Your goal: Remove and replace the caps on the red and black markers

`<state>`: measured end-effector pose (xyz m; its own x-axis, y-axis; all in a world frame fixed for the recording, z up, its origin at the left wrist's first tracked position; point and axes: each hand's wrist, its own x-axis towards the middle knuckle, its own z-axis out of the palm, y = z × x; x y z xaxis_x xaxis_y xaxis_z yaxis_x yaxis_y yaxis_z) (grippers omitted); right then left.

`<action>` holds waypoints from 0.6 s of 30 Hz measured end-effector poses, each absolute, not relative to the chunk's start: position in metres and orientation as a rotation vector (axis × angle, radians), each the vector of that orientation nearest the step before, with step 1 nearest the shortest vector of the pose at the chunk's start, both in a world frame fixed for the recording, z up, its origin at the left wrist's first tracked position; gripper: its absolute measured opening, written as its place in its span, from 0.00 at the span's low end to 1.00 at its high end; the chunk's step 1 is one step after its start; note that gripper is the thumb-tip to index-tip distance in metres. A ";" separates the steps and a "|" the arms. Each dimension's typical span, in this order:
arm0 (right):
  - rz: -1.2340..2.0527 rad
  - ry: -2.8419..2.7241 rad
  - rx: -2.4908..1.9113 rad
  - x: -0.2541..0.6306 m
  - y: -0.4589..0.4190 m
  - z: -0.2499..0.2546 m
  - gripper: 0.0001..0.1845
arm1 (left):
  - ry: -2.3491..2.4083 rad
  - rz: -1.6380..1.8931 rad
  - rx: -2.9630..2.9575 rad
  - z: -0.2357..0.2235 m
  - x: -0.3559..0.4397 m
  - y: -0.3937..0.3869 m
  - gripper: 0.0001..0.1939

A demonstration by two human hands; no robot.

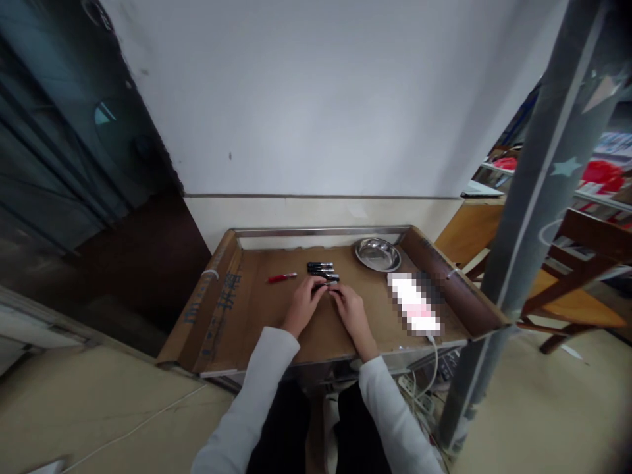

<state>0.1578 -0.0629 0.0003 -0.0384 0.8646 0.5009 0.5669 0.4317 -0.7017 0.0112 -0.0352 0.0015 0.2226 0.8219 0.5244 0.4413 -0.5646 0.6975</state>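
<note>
Both my hands meet over the cardboard-covered tabletop. My left hand (302, 304) is closed, its fingertips pinching one end of a dark marker (332, 283) with a pale part. My right hand (349, 311) is closed too, its fingers on the other end of that marker. Fingers hide much of it. Just beyond them, several black markers (320, 265) lie side by side in a short stack of rows. To the left of these, a red marker (282, 278) lies by itself, slightly slanted.
A round steel dish (378, 255) stands at the back right. In front of it lies a blurred-out bright object (415, 306) with a white cable (435, 365) running off the edge. Folded cardboard sides (451, 289) border the tabletop (257, 316). A grey post (528, 197) rises at the right.
</note>
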 end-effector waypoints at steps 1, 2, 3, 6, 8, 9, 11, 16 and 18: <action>0.371 -1.687 -1.278 0.159 -0.062 -0.001 0.11 | 1.194 1.272 2.181 0.002 0.012 -0.036 0.11; 0.354 -1.649 -1.314 0.160 -0.062 -0.002 0.12 | 1.223 1.238 2.267 0.002 0.013 -0.037 0.13; 0.336 -1.612 -1.351 0.161 -0.061 -0.002 0.12 | 1.254 1.186 2.349 0.001 0.014 -0.038 0.15; 0.279 -1.541 -1.453 0.163 -0.062 -0.002 0.14 | 1.362 0.998 2.484 0.000 0.016 -0.040 0.17; 0.213 -1.522 -1.529 0.163 -0.064 -0.001 0.15 | 1.418 0.903 2.503 -0.001 0.016 -0.040 0.15; 0.175 -1.520 -1.569 0.163 -0.065 0.000 0.15 | 1.423 0.877 2.506 -0.002 0.015 -0.040 0.13; 0.107 -1.532 -1.629 0.163 -0.067 0.001 0.16 | 1.398 0.890 2.485 -0.002 0.014 -0.039 0.11; 0.053 -1.654 -1.574 0.159 -0.069 0.004 0.15 | 1.356 1.102 2.300 -0.001 0.011 -0.038 0.10; 0.051 -1.715 -1.535 0.158 -0.069 0.004 0.14 | 1.316 1.122 2.296 0.000 0.011 -0.038 0.10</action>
<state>0.1578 -0.0692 0.0042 0.0736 0.8447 0.5302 0.8120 0.2579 -0.5236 0.0112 -0.0381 -0.0003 0.2888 0.8214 0.4918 0.6153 -0.5528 0.5620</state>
